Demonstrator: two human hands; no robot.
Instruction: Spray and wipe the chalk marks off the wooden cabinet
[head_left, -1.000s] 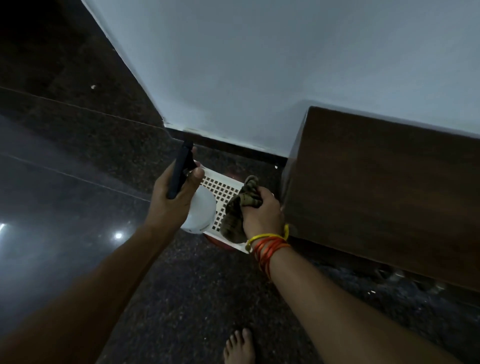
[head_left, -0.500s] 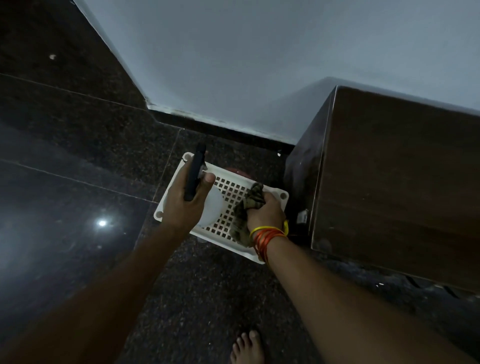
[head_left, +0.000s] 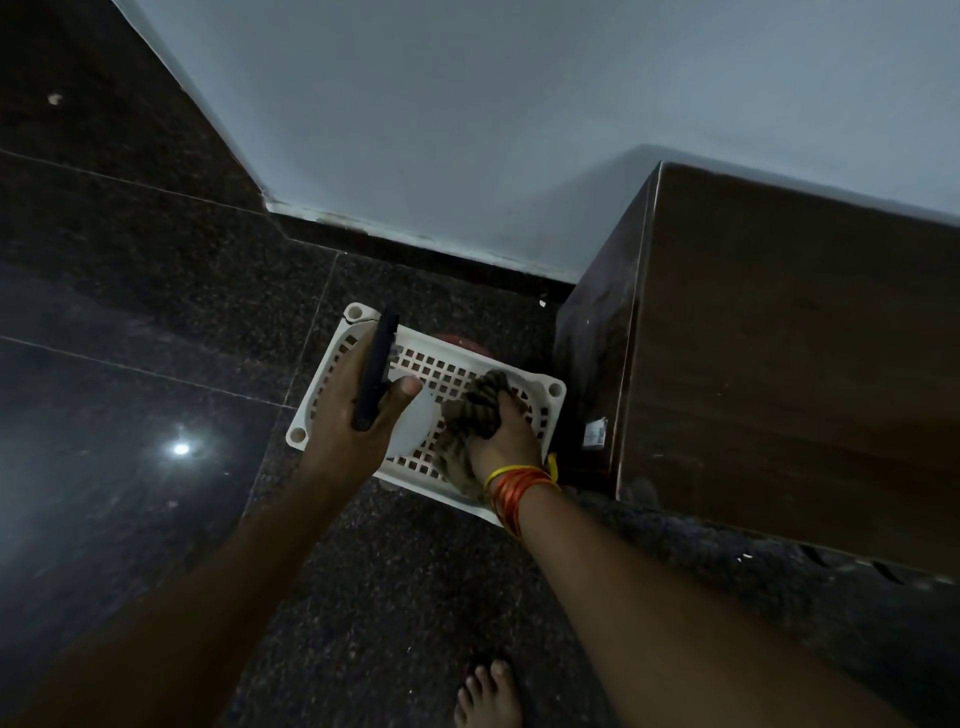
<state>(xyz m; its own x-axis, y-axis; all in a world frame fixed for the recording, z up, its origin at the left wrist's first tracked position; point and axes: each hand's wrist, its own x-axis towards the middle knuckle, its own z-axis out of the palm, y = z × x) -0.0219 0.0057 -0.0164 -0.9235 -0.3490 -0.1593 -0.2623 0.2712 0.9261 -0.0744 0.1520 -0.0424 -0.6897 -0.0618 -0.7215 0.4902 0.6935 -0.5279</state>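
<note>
Dark floor (head_left: 156, 322), spray bottle (head_left: 375, 370) head seemingly wallward

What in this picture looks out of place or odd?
Little stands out. The white basket sits askew to the wooden cabinet on the floor. No chalk marks show on the cabinet in this dim light.

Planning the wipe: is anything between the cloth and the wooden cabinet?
Nothing visible. The right hand grips the cloth over the white basket, right beside the wooden cabinet, with only open space between them.
</note>
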